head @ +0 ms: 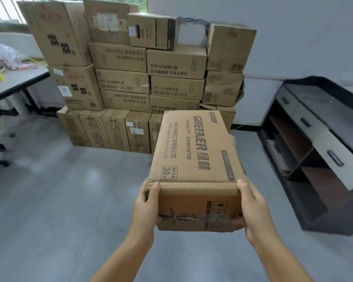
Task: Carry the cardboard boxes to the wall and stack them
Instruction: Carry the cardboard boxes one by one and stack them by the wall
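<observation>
- Ahead, the stack of boxes (143, 78) stands against the wall (273, 27).
- Carrying step: GREENER box (194, 155) held in mid-air, short of the stack.
- Left hand (147, 204) and right hand (251, 208) clasp its near corners, fingers beneath.
- Next, likely: walk closer, lift onto the stack.

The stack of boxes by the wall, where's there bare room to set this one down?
The top of the right column looks bare. Bare floor lies between the stack and the cabinet, and in front of the bottom row. Mid-stack is tightly packed. Both hands, left hand and right hand, grip the carried box.
</observation>
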